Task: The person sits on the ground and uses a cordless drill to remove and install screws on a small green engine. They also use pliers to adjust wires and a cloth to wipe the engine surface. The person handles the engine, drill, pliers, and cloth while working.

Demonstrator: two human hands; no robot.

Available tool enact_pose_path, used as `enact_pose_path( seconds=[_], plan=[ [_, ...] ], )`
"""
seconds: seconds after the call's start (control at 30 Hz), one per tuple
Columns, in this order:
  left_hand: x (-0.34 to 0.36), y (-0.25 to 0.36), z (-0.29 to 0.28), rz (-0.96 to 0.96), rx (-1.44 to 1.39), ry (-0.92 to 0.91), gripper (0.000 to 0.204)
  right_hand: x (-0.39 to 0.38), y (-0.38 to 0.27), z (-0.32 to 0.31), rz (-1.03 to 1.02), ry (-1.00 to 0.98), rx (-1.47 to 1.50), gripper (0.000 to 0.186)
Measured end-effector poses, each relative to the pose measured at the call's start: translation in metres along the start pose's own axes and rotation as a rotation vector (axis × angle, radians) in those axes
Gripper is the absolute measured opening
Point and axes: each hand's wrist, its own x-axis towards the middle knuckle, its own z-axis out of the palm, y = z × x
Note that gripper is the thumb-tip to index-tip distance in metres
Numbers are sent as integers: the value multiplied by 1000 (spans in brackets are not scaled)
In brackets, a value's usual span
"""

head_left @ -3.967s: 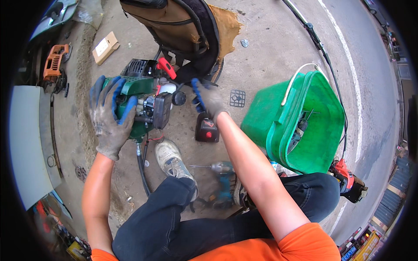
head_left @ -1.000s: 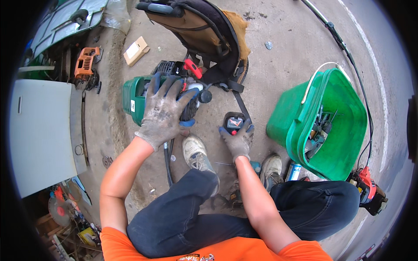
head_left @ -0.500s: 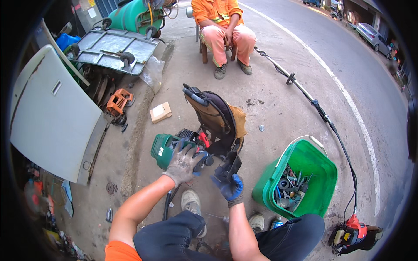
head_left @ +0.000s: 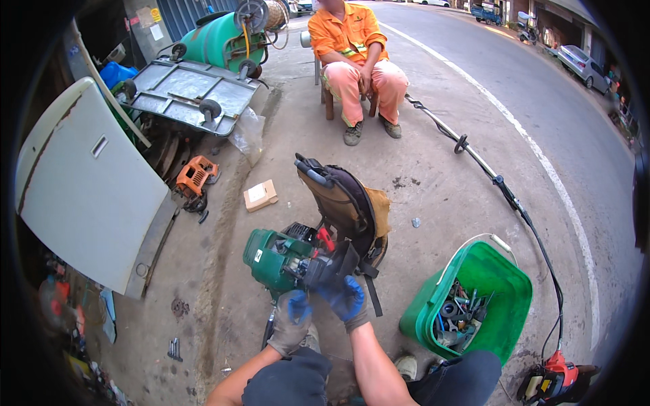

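1. So, the right hand (head_left: 350,303), in a grey glove with blue on the fingers, is gripping a boxy black cover (head_left: 336,265) by its lower end; hand and cover are blurring a bit.
2. The black cover is sitting at the right-hand side of the green engine (head_left: 271,260). Can't tell if the two are touching.
3. The left hand (head_left: 292,319), same glove type, is hovering just below the engine, fingers curling. Can't tell if it's pinching anything.
4. The engine is resting in front of a brown-and-black backpack frame (head_left: 344,203); a red lever (head_left: 326,239) is sticking up between them.
5. A black strap (head_left: 373,295) is trailing from the frame onto the concrete.
6. A green bucket (head_left: 418,308) is standing to the right, with mixed tools (head_left: 462,312) lying inside.
7. Beyond the engine, a cardboard box (head_left: 261,195) is lying flat; an orange engine housing (head_left: 196,173) is resting farther left.
8. Far right, a long pole (head_left: 497,177) is lying on the ground, its black shaft running down to a red motor unit (head_left: 560,369).
9. A person in an orange jacket (head_left: 349,37) is sitting on a stool up ahead.
10. A white panel (head_left: 95,193) is standing tilted at left.
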Motion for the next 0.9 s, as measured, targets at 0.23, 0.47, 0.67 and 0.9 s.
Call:
enact_pose_path(
  seconds=[0.23, 0.47, 0.67, 0.9],
  plan=[
    [46, -81, 21, -587, -1369, -527, 27, 7, -10, 6, 6, 0, -81, 61],
    [64, -99, 72, -513, -1677, -576, 41, 5, -24, 36, -45, 50, -254, 62],
    [66, -123, 92, -397, -1671, -481, 47, 6, -27, 31, -59, 152, -458, 72],
    [61, -109, 98, -372, -1676, -442, 42, 7, -32, 32, -12, 138, -501, 75]
  ],
)
